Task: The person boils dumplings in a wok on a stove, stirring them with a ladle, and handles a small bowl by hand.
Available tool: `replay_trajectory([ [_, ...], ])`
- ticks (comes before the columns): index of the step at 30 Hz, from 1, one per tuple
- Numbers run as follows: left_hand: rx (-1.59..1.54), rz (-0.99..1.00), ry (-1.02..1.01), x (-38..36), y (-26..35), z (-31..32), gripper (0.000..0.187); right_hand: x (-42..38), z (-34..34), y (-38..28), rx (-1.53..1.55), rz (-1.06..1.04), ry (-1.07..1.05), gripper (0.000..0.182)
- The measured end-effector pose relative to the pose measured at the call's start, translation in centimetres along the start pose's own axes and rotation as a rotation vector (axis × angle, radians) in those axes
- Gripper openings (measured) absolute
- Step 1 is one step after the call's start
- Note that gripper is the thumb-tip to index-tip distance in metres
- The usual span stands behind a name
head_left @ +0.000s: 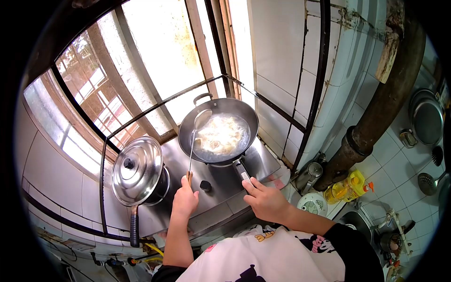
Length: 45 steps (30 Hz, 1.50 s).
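My left hand (185,201) is closed around the wooden end of a ladle (192,150). The ladle's bowl rests at the left inner wall of a dark wok (235,105), its hollow facing up. In the wok, cloudy liquid surrounds a pale heap of food (218,135), too bright to make out its kind. My right hand (265,199) has its fingers bent around the end of the wok's handle (241,170). The wok sits on the right burner of a steel gas stove (268,162).
A lidded pan (136,171) stands on the left burner, its handle (135,230) jutting toward me. A black metal frame (162,101) surrounds the stove's back. On the right are an oil bottle (345,188), a patterned dish (312,204), and a sink (354,221).
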<state>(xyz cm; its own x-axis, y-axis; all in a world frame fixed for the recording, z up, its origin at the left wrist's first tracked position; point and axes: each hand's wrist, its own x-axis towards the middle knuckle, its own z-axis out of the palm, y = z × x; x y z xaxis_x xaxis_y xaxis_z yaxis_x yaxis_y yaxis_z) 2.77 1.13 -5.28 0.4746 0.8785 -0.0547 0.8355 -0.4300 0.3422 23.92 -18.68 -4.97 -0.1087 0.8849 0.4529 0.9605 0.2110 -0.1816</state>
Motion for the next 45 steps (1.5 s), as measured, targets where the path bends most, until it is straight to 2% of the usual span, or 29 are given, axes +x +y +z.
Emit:
replay_trajectory([
  [33,0.012,-0.003,0.002,0.0,0.3,-0.2,0.07,0.0,-0.3,0.2,-0.017,-0.031,0.003,0.009],
  [39,0.012,0.013,0.017,-0.2,0.4,-0.2,0.068,0.1,-0.2,0.3,-0.021,-0.05,0.003,0.01],
  [45,-0.132,0.041,0.092,0.0,-0.7,0.0,0.052,0.0,-0.3,0.2,-0.005,-0.045,-0.007,0.009],
])
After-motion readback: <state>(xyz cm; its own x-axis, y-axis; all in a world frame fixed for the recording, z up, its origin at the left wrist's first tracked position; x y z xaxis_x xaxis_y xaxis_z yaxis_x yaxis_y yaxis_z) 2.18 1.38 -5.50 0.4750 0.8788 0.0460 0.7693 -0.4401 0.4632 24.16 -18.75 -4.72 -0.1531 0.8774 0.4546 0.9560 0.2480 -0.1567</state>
